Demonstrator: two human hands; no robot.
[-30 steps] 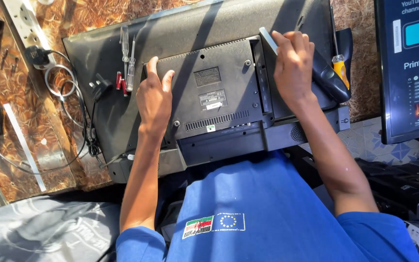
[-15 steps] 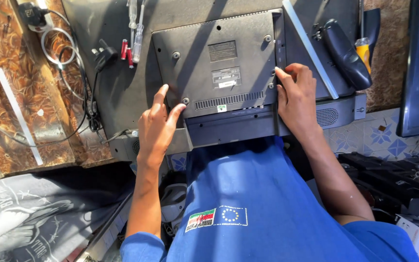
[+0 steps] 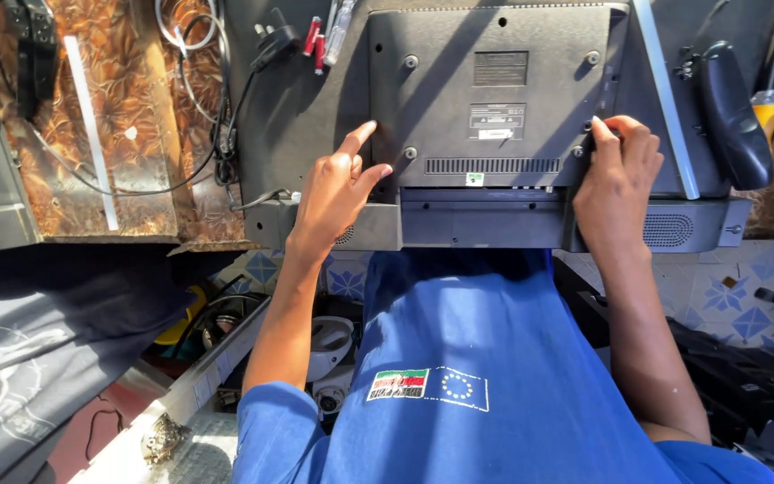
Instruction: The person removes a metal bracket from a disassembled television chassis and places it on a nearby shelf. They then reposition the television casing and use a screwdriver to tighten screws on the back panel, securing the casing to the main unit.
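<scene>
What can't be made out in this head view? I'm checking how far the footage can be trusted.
- Right hand: fingertips curl over the television back panel's edge, so its grip is hidden.
- Panel label: too small to tell.
- Screwdrivers: cut off by the top edge.
- Left hand: palm faces away.

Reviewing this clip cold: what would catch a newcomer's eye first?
The dark grey flat screen lying face-down fills the top centre, its raised back panel showing screws and vents. The left hand touches the panel's left edge with the forefinger out, while the right hand grips its right edge. Red-handled screwdrivers lie at the upper left of the panel, beside a black plug and coiled cable.
</scene>
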